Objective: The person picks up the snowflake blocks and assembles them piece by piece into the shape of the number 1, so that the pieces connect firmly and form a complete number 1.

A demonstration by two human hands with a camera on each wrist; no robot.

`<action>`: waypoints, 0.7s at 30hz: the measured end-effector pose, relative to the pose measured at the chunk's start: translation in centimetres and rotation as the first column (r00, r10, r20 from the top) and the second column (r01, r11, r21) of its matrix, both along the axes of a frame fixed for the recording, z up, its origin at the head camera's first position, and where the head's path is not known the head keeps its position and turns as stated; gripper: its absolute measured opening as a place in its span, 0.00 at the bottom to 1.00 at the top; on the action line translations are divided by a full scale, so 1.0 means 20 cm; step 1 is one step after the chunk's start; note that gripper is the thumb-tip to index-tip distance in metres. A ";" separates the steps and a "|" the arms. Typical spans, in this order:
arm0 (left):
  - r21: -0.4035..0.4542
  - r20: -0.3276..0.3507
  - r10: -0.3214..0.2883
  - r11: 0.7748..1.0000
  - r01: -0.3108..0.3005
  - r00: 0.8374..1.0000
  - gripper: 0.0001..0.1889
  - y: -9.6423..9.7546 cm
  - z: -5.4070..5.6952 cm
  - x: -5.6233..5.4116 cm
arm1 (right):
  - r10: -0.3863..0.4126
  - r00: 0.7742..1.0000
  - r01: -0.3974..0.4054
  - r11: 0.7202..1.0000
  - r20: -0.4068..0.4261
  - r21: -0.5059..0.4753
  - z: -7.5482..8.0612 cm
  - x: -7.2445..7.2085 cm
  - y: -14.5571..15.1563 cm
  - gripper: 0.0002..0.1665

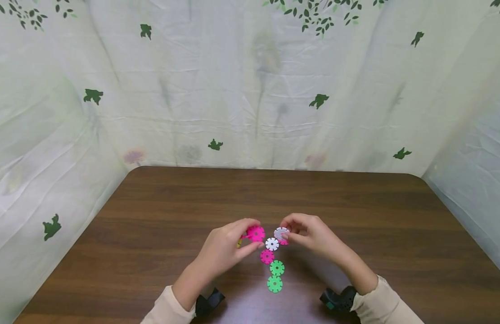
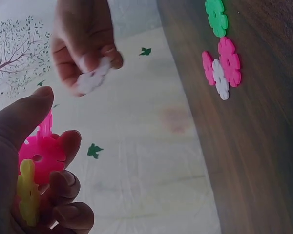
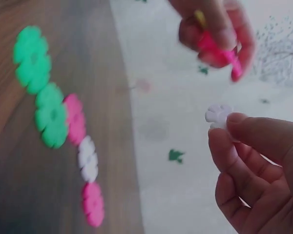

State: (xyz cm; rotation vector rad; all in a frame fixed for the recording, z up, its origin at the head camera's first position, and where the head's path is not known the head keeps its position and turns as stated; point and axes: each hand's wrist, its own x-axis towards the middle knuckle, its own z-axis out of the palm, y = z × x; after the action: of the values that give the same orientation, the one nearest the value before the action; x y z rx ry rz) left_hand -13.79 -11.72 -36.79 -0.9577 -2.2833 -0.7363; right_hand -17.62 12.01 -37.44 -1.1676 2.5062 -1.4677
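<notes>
My left hand (image 1: 225, 246) grips a small cluster of notched, flower-shaped plastic discs. In the left wrist view a pink disc (image 2: 41, 158) shows between thumb and fingers, with a yellow disc (image 2: 28, 192) and another pink one at its edges. Across from it, my right hand (image 1: 311, 231) pinches a single white disc (image 3: 219, 114) between thumb and index finger. The two hands are a short gap apart, raised above the table. Below them lie two green discs (image 1: 277, 268), a pink disc (image 1: 267, 257), a white disc (image 1: 272, 244) and a second pink disc (image 3: 93, 204), in a bent row.
The brown wooden table (image 1: 173, 198) spreads out around both hands. A pale curtain (image 1: 233, 90) printed with leaves and green birds hangs behind and at the sides. Black straps (image 1: 209, 302) sit at both wrists, close above the tabletop.
</notes>
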 end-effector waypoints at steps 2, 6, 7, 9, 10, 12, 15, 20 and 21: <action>-0.003 0.006 -0.005 1.000 0.005 1.000 0.20 0.00 0.00 0.00 | 0.011 0.999 -0.013 0.999 -0.048 -0.037 0.03 0.02 -0.02 0.06; -0.005 0.019 -0.031 0.999 0.031 0.999 0.18 0.01 -0.01 0.01 | 0.041 0.986 -0.056 0.994 -0.163 -0.090 0.09 0.07 -0.06 0.08; -0.004 0.021 -0.039 0.999 0.040 0.999 0.18 0.02 -0.01 0.01 | 0.045 0.980 -0.065 0.993 -0.193 -0.099 0.11 0.08 -0.08 0.09; -0.002 0.029 -0.054 0.999 0.054 0.998 0.18 0.02 -0.01 0.01 | 0.052 0.966 -0.083 0.990 -0.253 -0.116 0.15 0.11 -0.10 0.10; 0.000 0.037 -0.062 0.998 0.062 0.997 0.17 0.02 -0.01 0.01 | 0.050 0.960 -0.087 0.988 -0.277 -0.123 0.17 0.12 -0.11 0.10; 0.001 0.055 -0.076 0.997 0.076 0.996 0.18 0.02 -0.01 0.01 | 0.046 0.947 -0.095 0.986 -0.319 -0.140 0.20 0.14 -0.12 0.11; 0.007 0.093 -0.093 0.996 0.093 0.991 0.18 0.02 -0.02 0.01 | 0.039 0.935 -0.102 0.982 -0.353 -0.161 0.21 0.15 -0.14 0.13; -0.019 0.128 -0.083 0.996 0.086 0.988 0.17 0.03 -0.03 0.02 | 0.052 0.940 -0.118 0.977 -0.338 -0.177 0.20 0.15 -0.14 0.12; -0.026 0.130 -0.080 0.996 0.084 0.988 0.17 0.03 -0.03 0.02 | 0.055 0.942 -0.120 0.976 -0.331 -0.180 0.19 0.15 -0.14 0.12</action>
State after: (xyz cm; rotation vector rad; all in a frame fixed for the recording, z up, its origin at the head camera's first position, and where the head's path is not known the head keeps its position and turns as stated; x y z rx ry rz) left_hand -13.43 -11.03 -37.35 -1.0515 -2.3855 -0.8205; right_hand -14.55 9.14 -33.56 -1.6588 2.5019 -1.6538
